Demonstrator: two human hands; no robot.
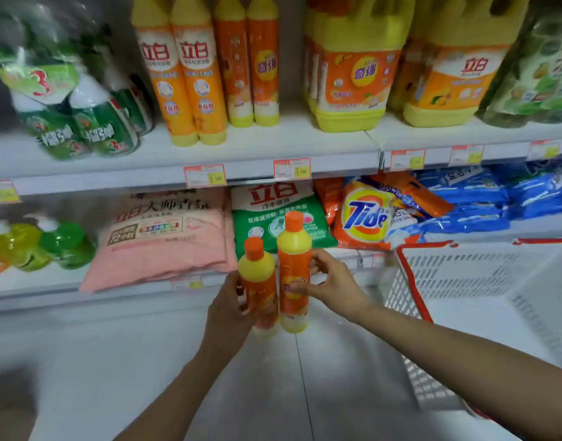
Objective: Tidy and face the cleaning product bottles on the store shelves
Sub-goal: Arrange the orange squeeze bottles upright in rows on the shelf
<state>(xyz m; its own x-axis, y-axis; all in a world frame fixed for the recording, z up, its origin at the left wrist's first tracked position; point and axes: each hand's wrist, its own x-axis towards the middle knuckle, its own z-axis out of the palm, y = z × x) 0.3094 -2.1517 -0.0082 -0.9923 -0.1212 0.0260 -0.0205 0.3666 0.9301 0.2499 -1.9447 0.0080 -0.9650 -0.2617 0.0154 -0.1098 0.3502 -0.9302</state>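
I hold two orange-and-yellow detergent bottles upright, side by side, in front of the lower shelf. My left hand (230,308) grips the shorter bottle (260,281) around its lower body. My right hand (329,283) pinches the taller bottle (294,268) at its label, thumb in front and fingers behind. Both have orange caps. On the upper shelf (273,144) stand two matching orange bottles (249,65), with two taller orange bottles (187,74) to their left and large yellow jugs (352,68) to the right.
Green bottle packs (79,122) lean at the upper left. The lower shelf holds a pink detergent bag (165,237), a green bag (273,214), a Tide bag (367,214) and blue packs (483,198). A white basket with red rim (464,281) sits at right.
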